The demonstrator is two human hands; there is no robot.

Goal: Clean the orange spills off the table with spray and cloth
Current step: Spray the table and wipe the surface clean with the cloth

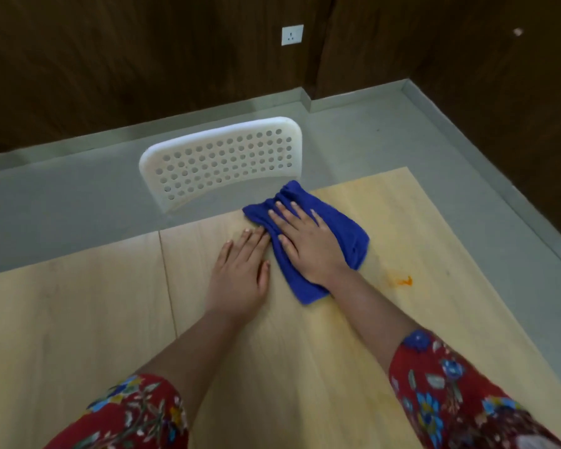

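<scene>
Orange smear (402,281) lay unwiped near blue towelling cloth (347,234).
Right hand (305,244) pressed it open-palmed; left hand (240,277) rested flat on pale wooden table (78,319).

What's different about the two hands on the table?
The right hand presses flat on the blue cloth; the left hand lies on the bare table beside it. The right hand reaches farther toward the white chair than the left hand. Both lie flat and open, with red flowered sleeves.
</scene>
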